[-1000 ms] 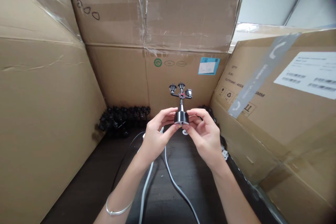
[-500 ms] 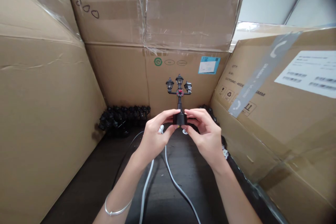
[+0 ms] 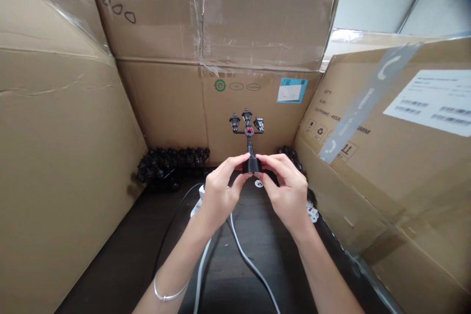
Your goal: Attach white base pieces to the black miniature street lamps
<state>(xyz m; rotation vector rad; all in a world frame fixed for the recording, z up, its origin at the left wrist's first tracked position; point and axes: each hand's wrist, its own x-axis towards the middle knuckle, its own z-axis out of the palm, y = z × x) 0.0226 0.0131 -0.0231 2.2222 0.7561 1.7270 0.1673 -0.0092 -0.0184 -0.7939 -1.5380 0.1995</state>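
Note:
A black miniature street lamp (image 3: 249, 143) with three lantern heads is held up in front of me, leaning slightly to the left at its top. A small red-and-dark wreath ornament sits where its arms cross the post. My left hand (image 3: 224, 186) pinches the round black base from the left, thumb below and fingers above. From the right, my right hand (image 3: 286, 184) grips the same base in a like pinch. The fingertips cover both sides of the base. A small white round piece (image 3: 259, 183) lies behind, between the hands.
Cardboard boxes stand at the left (image 3: 66, 157), back (image 3: 169, 103) and right (image 3: 368, 181). Several black lamps (image 3: 169, 162) are heaped along the back. A white plug piece (image 3: 197, 201) and pale cables (image 3: 250, 262) lie on the dark table (image 3: 125, 265). Small white parts (image 3: 312, 212) rest at right.
The lamp has tilted, its lantern heads shifting left and a little down. Both hands keep their hold on the base. More of the white plug piece shows left of my left hand.

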